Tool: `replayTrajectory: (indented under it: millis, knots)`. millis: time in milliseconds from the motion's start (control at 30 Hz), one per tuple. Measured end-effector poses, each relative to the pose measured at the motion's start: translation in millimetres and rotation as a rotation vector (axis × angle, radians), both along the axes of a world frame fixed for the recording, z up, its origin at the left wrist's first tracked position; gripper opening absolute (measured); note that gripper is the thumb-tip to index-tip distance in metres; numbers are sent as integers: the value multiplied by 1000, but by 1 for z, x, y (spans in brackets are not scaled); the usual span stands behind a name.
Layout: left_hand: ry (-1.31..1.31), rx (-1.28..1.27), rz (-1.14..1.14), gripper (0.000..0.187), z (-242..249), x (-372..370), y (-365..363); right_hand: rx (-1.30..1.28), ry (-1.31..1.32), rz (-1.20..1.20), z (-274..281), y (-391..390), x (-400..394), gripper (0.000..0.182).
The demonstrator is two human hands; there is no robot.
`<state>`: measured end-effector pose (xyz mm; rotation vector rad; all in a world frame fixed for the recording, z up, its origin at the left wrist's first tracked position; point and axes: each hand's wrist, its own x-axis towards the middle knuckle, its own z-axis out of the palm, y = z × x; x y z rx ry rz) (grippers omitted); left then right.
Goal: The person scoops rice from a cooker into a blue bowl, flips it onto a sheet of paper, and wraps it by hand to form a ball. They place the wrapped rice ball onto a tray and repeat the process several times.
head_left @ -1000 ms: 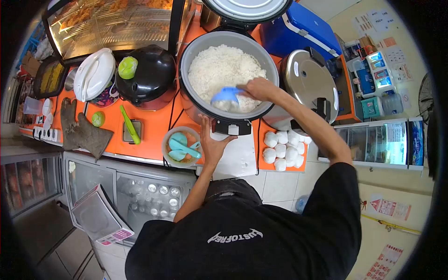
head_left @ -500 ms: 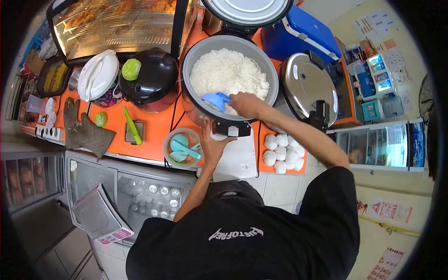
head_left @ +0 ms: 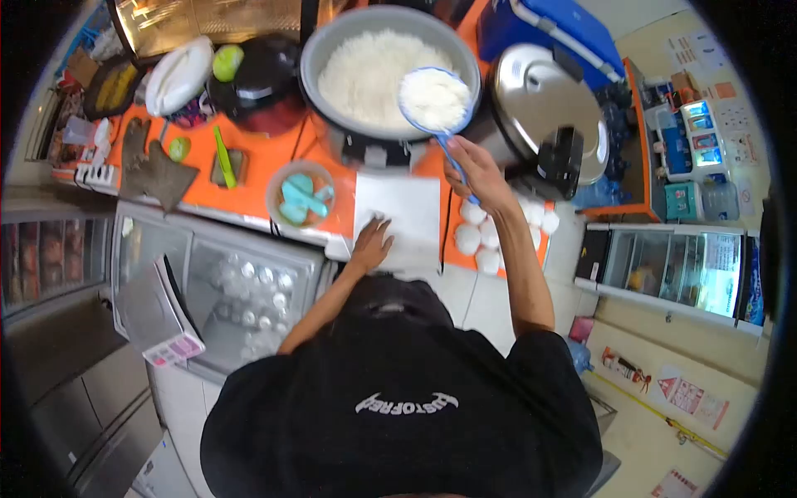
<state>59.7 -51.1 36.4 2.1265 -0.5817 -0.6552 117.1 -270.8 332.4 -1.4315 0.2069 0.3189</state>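
In my right hand (head_left: pixel 480 174) is the handle of a blue rice scoop (head_left: pixel 448 148), the fingers wrapped round it. The scoop's bowl is heaped with white rice (head_left: pixel 434 98) and is over the right front rim of a large grey rice pot (head_left: pixel 311 87). More cooked rice (head_left: pixel 365 75) lies inside the pot. My left hand (head_left: pixel 375 243) rests with fingers apart on a sheet of white paper (head_left: pixel 405 199) in front of the pot. Nothing shows in its grasp.
Left of the paper stands a bowl (head_left: pixel 275 203) with turquoise utensils. Round white wrapped bundles (head_left: pixel 467 239) sit to the right. A closed steel cooker (head_left: pixel 540 100), a dark red pot (head_left: pixel 274 112), a green-handled tool (head_left: pixel 222 156) and a grey mitt (head_left: pixel 162 170) share the orange counter.
The scoop has come up out of the pot, loaded with rice. My left hand has left the pot's front and now lies on the paper. The view has shifted.
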Motion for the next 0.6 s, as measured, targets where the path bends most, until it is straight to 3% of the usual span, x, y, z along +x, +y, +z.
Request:
replayTrajectory:
  millis: [33, 100, 200, 233, 300, 367, 433, 467, 500, 600]
  knots:
    - [-213, 221, -114, 60, -22, -23, -5, 13, 42, 2, -15, -3, -34, 34]
    - [-450, 385, -181, 63, -60, -53, -3, 43, 116, -81, -55, -6, -106, 31]
    - [-451, 211, -82, 73, -74, -50, 2, -49, 336, -106, -113, -10, -169, 33]
    - [-396, 278, -59, 88, -55, -39, 1, -45, 342, -109, -137, -9, -178, 33]
    - [-332, 332, 45, 108, -54, -31, 6, -629, -15, -143, -191, 2, -176, 48]
    - [-341, 341, 39, 114, -60, -27, 10, -1163, -407, -293, -231, 32, -155, 64]
    - [-342, 351, 30, 120, -61, -27, 10, -1530, -188, -40, -290, 60, -142, 79]
    - [-346, 340, 57, 121, -59, -30, 10, -1721, -261, 221, -314, 67, -152, 82]
    - [-349, 331, 76, 122, -56, -36, 13, -1884, -367, 198, -341, 65, -165, 75]
    - [-354, 490, 26, 128, -57, -29, 13, -1814, -279, 354, -323, 35, -163, 71]
